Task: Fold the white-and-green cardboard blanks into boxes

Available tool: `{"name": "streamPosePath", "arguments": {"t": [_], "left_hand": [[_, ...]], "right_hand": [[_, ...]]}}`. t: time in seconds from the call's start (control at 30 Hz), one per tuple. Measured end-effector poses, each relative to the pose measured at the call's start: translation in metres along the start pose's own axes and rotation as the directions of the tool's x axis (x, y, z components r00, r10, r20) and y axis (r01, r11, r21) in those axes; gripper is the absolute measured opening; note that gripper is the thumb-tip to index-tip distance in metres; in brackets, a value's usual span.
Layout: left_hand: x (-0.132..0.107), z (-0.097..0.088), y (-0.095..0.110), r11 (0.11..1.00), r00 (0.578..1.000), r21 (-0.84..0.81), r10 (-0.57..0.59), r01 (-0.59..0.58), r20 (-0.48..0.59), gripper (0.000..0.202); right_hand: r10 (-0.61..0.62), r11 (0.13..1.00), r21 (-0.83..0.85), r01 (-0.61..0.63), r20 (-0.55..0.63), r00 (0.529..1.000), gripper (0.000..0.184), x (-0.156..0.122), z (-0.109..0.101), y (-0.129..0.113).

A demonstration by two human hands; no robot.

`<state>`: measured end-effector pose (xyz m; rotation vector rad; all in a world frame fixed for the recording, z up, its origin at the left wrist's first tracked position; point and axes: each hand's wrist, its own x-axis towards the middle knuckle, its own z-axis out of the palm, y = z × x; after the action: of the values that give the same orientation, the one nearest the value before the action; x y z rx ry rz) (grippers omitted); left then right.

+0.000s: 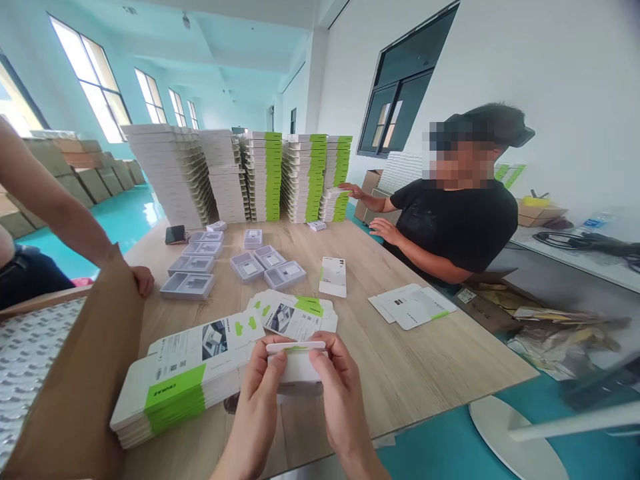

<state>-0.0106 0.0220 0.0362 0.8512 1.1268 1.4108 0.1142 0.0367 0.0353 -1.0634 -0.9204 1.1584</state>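
A small white box (296, 360) with a green stripe is pinched between both my hands just above the near edge of the wooden table (400, 360). My left hand (260, 387) grips its left end, fingers curled. My right hand (336, 380) holds its right end, thumb on top. Directly to the left lies a stack of flat white-and-green cartons (175, 387). More flat cartons (295, 313) lie fanned out just beyond the box. Several grey plastic trays (189, 284) with white inserts sit farther back.
Tall stacks of white and green boxes (265, 175) line the table's far end. A person in a black shirt (455, 223) sits at the right, reaching to a stack. Another person's arm (65, 213) rests on an open cardboard carton (75, 373) at left. A phone (175, 234) lies by the stacks.
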Motion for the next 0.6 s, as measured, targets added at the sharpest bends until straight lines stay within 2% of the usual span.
{"name": "streamPosePath", "arguments": {"t": [0.17, 0.27, 0.33, 0.47, 0.6], "left_hand": [[0.001, 0.009, -0.008, 0.997, 0.998, 0.065, 0.04, -0.037, -0.05, 0.048], [0.003, 0.014, -0.015, 0.994, 0.986, 0.091, 0.079, -0.066, -0.144, 0.052], [0.006, 0.015, -0.021, 0.988, 0.972, 0.112, 0.129, -0.108, -0.198, 0.051], [0.012, 0.01, -0.035, 0.973, 0.954, 0.112, 0.223, -0.203, -0.201, 0.049], [0.012, 0.009, -0.04, 0.975, 0.949, 0.087, 0.22, -0.205, -0.226, 0.046]], "right_hand": [[0.02, 0.997, -0.074, -0.03, -0.138, 0.99, 0.038, 0.005, 0.001, 0.023], [0.096, 0.993, -0.051, -0.109, -0.215, 0.972, 0.045, 0.008, 0.005, 0.029], [0.099, 0.995, -0.012, -0.104, -0.187, 0.977, 0.045, 0.008, 0.009, 0.026], [-0.031, 0.999, 0.026, 0.033, -0.064, 0.997, 0.031, 0.005, 0.012, 0.016], [-0.067, 0.997, 0.018, 0.068, -0.078, 0.995, 0.031, -0.001, 0.008, 0.02]]}}
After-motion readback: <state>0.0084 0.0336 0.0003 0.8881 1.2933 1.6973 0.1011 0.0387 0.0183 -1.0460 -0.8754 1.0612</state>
